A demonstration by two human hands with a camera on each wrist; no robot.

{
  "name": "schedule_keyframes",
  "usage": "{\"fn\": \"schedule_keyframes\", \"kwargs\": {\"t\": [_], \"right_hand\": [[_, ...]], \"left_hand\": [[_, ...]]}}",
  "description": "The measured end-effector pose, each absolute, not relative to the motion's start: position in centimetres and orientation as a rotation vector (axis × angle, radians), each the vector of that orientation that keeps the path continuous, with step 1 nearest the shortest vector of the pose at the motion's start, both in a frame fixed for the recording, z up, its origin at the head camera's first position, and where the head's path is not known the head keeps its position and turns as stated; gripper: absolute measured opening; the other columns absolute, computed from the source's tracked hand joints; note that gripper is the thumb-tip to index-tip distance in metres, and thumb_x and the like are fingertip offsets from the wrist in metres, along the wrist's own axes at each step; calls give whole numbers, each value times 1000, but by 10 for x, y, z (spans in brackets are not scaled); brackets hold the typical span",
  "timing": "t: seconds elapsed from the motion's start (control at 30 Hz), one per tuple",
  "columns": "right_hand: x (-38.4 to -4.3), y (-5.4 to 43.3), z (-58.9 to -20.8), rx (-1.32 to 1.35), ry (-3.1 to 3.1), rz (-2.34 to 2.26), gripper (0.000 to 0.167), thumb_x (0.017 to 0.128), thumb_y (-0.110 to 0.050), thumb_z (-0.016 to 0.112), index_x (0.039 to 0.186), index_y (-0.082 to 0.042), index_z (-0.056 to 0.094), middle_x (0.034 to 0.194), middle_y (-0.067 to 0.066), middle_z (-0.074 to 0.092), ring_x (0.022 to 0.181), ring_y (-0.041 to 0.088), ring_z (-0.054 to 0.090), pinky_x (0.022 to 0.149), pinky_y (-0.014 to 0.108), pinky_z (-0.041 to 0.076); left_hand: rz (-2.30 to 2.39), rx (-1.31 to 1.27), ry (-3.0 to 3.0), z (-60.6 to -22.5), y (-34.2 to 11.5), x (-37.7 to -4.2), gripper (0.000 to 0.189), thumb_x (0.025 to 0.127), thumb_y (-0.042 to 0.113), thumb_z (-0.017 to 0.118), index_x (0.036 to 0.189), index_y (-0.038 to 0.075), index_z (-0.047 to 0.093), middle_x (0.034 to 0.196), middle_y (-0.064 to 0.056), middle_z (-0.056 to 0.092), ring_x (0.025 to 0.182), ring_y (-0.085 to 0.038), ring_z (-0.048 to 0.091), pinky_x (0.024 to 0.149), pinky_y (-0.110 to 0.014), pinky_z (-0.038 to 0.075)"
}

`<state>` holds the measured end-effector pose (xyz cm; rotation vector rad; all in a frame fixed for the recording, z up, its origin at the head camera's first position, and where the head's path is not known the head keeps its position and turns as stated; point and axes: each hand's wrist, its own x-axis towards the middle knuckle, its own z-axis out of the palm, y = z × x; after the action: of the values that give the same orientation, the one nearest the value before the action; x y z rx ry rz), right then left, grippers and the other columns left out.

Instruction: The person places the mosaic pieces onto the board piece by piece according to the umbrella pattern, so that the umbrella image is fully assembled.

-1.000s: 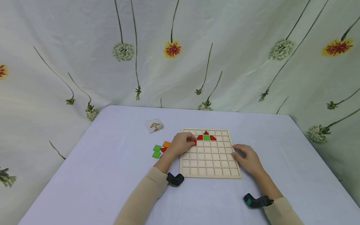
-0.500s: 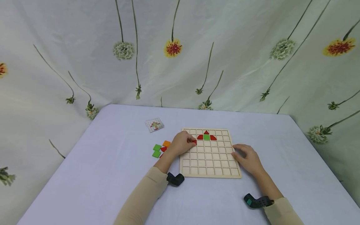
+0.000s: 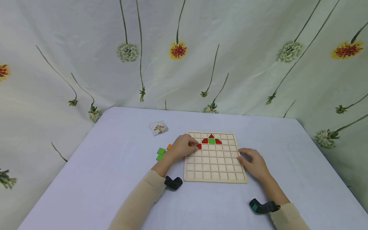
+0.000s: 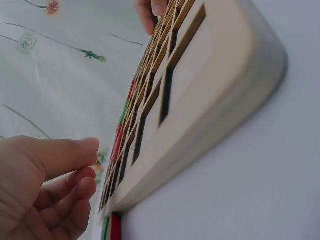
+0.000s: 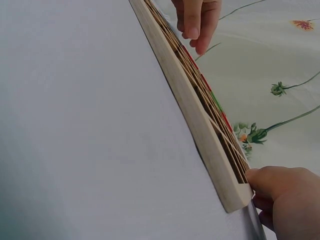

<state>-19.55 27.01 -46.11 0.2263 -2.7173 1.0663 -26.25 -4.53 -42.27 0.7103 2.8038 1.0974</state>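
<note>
Nearest, the right hand (image 3: 254, 162), thumb and finger spread, touches the right edge of the gridded board (image 3: 215, 182), then the left hand (image 3: 183, 147), fingertips loosely parted, hovers beside a red square (image 3: 199, 146) in one cell, beyond which cells hold a green square (image 3: 211, 141) between curved red pieces (image 3: 205, 141) and a red triangle (image 3: 211, 135).

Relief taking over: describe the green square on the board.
On the table lies a gridded wooden board. Near its far edge, find the red triangle. The green square sits just below it in head view, between two red pieces, the only green showing on the board.
</note>
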Motion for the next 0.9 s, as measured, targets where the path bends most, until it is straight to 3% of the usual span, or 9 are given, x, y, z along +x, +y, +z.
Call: {"fn": "schedule_keyframes", "kwargs": {"t": [0.2, 0.43, 0.9], "right_hand": [[-196, 270, -461, 216, -2721, 1060, 36, 93, -18, 66, 122, 3, 63, 130, 25, 56, 127, 42, 44, 105, 57, 31], [-197, 270, -461, 229, -2715, 1054, 37, 93, -18, 66, 122, 4, 63, 130, 25, 56, 126, 42, 44, 104, 57, 31], [-195, 269, -460, 224, -2723, 1054, 38, 93, -20, 66, 122, 4, 63, 130, 25, 56, 126, 43, 44, 104, 58, 31]], "left_hand": [[1054, 635, 2811, -411, -73, -263, 22, 88, 17, 72, 108, 9, 75, 92, 0, 63, 81, -15, 56, 66, -28, 48], [1055, 532, 2799, -411, -103, -263, 23, 89, 19, 72, 110, 10, 75, 93, -2, 63, 74, -17, 55, 59, -28, 49], [988, 408, 2838, -412, -163, -248, 23, 88, 18, 72, 109, 8, 74, 93, -2, 65, 88, -22, 57, 76, -35, 49]]}}
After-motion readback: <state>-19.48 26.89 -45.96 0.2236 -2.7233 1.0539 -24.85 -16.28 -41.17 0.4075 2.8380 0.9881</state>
